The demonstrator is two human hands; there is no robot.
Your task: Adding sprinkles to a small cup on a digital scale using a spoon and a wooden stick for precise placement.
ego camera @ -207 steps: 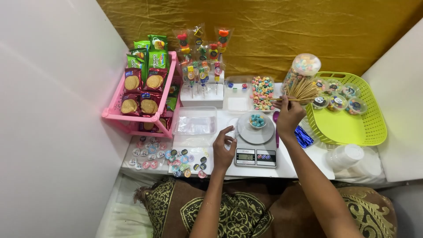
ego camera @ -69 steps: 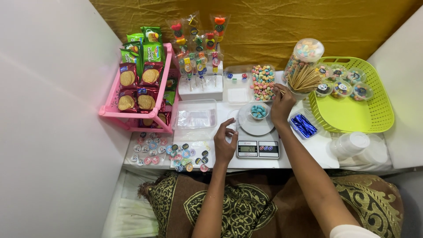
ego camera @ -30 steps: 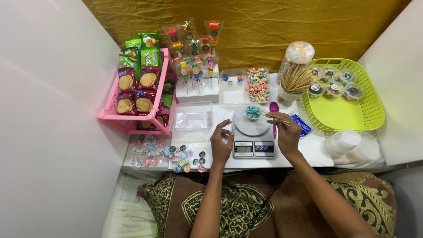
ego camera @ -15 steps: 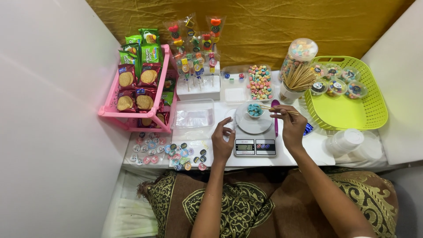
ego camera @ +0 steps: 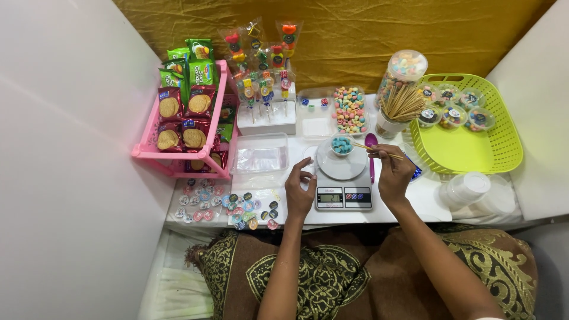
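From my head camera: my right hand (ego camera: 394,172) pinches a thin wooden skewer (ego camera: 376,150) between thumb and fingers. Its long axis runs nearly level, tip pointing left toward the small cup of blue candies (ego camera: 342,144) on the kitchen scale (ego camera: 342,181). My left hand (ego camera: 300,188) rests loosely curled on the table beside the scale, gripping nothing I can make out. Far left, red and green snack packets (ego camera: 188,106) fill a pink rack (ego camera: 181,155). Round stickers (ego camera: 228,206) lie near my left hand.
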